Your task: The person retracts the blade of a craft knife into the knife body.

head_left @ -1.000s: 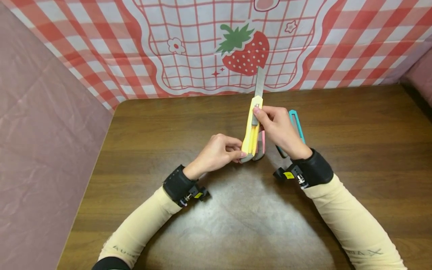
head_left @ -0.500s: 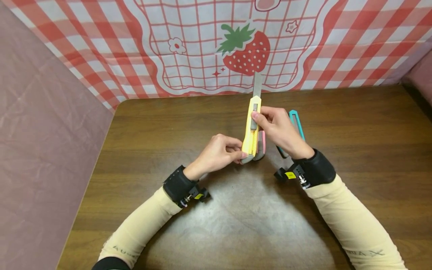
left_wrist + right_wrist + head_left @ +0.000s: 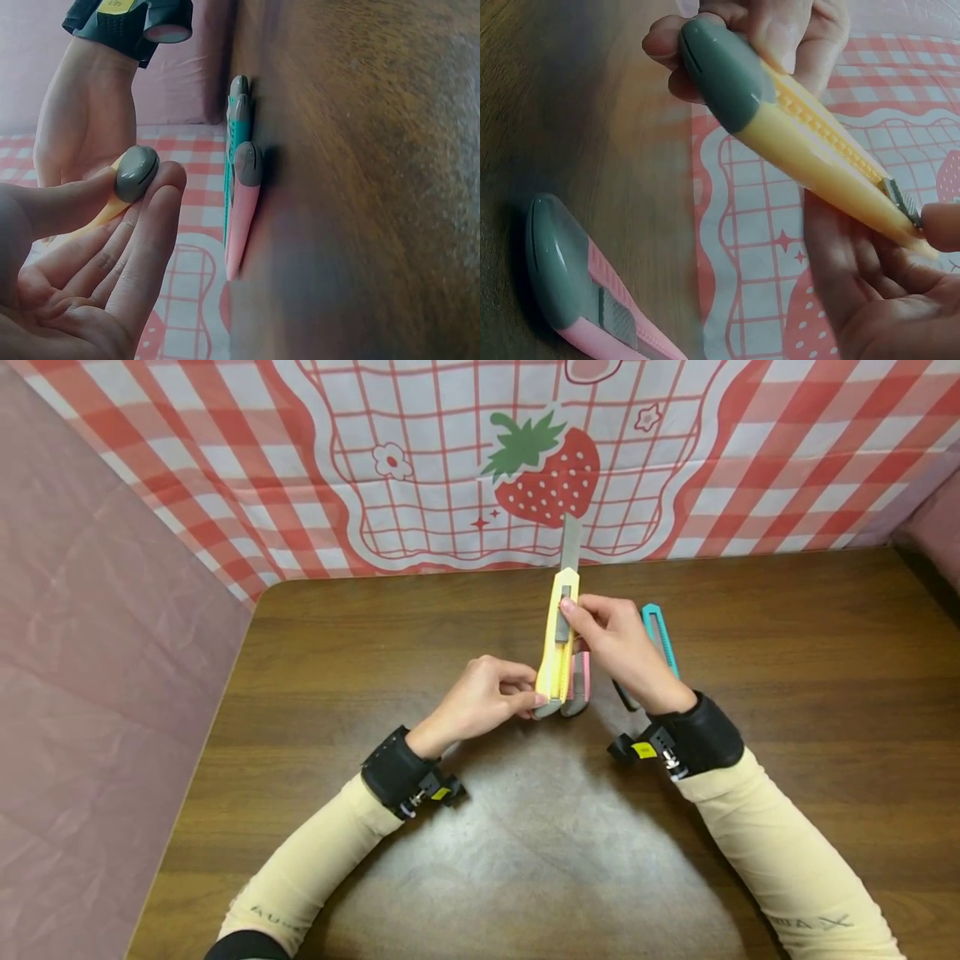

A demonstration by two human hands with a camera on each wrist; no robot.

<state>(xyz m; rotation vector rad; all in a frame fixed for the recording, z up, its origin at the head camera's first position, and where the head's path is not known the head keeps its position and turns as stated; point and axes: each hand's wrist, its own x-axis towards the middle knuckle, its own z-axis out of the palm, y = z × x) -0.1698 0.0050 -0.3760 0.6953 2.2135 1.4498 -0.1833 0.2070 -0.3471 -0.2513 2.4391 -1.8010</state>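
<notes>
A yellow utility knife [image 3: 557, 660] with a grey end cap is held off the table in both hands, its blade [image 3: 571, 543] extended toward the back. My left hand [image 3: 483, 700] pinches the capped end between thumb and fingers. Around the upper body, my right hand [image 3: 622, 639] grips the knife with its thumb on the grey slider [image 3: 904, 202]. Below it, a pink utility knife [image 3: 592, 285] lies on the table, partly covered in the head view. A teal utility knife [image 3: 660, 639] lies by the right hand, which hides part of it.
The brown wooden table [image 3: 315, 635] stretches out on both sides of the hands. Behind its far edge hangs a red-and-white checked cloth [image 3: 420, 510] with a strawberry print. Next to the teal knife, a dark end [image 3: 626, 697] shows from under the right wrist.
The slider and blade have drawn back a little into the yellow knife, mostly in the first half second. The knife's top has shifted slightly left. Both hands keep their hold.
</notes>
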